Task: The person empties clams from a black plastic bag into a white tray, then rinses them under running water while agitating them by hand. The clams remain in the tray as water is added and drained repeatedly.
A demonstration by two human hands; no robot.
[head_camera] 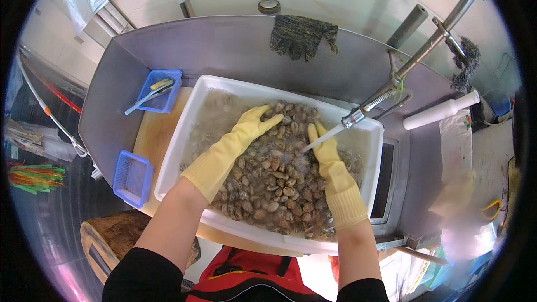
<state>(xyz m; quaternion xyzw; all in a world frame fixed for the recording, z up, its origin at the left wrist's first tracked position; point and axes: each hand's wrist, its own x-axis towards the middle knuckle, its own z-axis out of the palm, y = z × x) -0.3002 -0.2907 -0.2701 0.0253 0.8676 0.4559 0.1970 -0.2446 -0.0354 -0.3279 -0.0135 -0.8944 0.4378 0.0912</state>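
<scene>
A large white plastic tub (268, 238) holds murky water and a heap of clams or cockles in their shells (289, 191). Both of my hands wear yellow rubber gloves. My left hand (256, 122) rests at the upper left of the heap, thumb and fingers spread around shells without gripping any. At the heap's right side my right hand (325, 144) touches the shells, a gap showing between its digits; some fingertips are hidden among shells and water. From the metal faucet spout (351, 118) a stream of water (323, 137) falls between my hands, passing in front of the right glove.
The tub sits in a metal sink (226, 46) on a tan board (161, 128). Blue baskets (168, 100) stand to the left, one holding brushes or similar tools (153, 94). A dark knit glove (303, 35) hangs over the back rim. A white bottle-shaped object (442, 110) is right.
</scene>
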